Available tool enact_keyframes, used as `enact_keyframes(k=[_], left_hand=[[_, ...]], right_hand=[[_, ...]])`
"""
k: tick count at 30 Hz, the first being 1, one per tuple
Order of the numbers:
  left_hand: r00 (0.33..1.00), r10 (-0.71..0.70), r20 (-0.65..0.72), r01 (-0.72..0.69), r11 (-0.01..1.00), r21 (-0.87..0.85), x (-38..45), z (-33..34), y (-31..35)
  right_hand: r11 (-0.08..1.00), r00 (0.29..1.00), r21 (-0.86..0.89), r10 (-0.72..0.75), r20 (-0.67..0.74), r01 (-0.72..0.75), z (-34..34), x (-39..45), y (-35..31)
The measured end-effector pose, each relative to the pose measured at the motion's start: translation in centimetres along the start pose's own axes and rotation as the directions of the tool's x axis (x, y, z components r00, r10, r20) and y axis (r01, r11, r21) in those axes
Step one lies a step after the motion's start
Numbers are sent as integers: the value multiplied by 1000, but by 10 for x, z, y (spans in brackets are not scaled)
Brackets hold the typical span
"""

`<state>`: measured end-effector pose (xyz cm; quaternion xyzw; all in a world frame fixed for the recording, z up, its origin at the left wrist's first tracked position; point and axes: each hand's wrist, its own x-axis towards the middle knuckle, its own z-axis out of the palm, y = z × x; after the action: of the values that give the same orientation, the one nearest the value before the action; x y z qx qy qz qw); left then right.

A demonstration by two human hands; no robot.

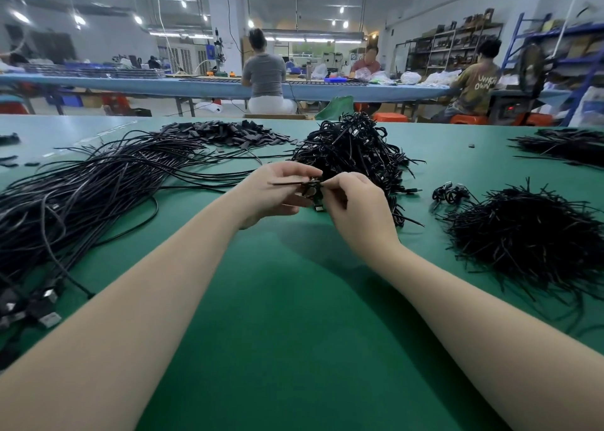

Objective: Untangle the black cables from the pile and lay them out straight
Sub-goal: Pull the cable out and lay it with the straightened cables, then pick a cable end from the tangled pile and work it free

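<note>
On the left of green table mat (294, 300), long loose black cables (81, 195) laid out. At centre, left hand (277, 190) and right hand (354, 208) both pinching one small coiled black cable (312, 187), just before tangled black cable pile (356, 149). On the right, heap of short black ties (529, 234).

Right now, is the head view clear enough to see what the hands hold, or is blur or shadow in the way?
Head view: sharp on the left hand and right hand, which pinch a small coiled cable; soft shadow on the green table beneath them; wide-angle bending at the edges; people behind slightly blurred.
</note>
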<state>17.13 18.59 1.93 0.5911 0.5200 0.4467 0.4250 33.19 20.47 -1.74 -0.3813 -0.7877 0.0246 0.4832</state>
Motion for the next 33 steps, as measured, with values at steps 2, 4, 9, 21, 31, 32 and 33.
enact_keyframes(k=[2, 4, 9, 21, 31, 32, 33], left_hand=[[991, 135, -2, -135, 988, 75, 2, 0, -7], [983, 165, -76, -166, 986, -7, 2, 2, -10], [972, 219, -86, -200, 962, 189, 0, -1, -18], [992, -111, 62, 127, 911, -392, 0, 9, 0], [984, 177, -2, -177, 981, -84, -3, 4, -16], [977, 213, -4, -213, 975, -57, -3, 4, -17], [973, 229, -15, -229, 972, -41, -3, 3, -18]], right_hand=[[995, 997, 57, 78, 1, -78, 1, -1, 3], [989, 994, 104, 108, 0, -107, 3, 1, 1], [981, 992, 145, 127, 21, -129, 5, 2, -4], [951, 961, -212, -252, -110, 225, -7, 4, -2], [984, 995, 151, 96, 2, -95, 2, 1, 2], [983, 996, 158, 88, 10, -88, 4, 1, 0], [982, 997, 169, 81, 13, -82, 5, 0, -2]])
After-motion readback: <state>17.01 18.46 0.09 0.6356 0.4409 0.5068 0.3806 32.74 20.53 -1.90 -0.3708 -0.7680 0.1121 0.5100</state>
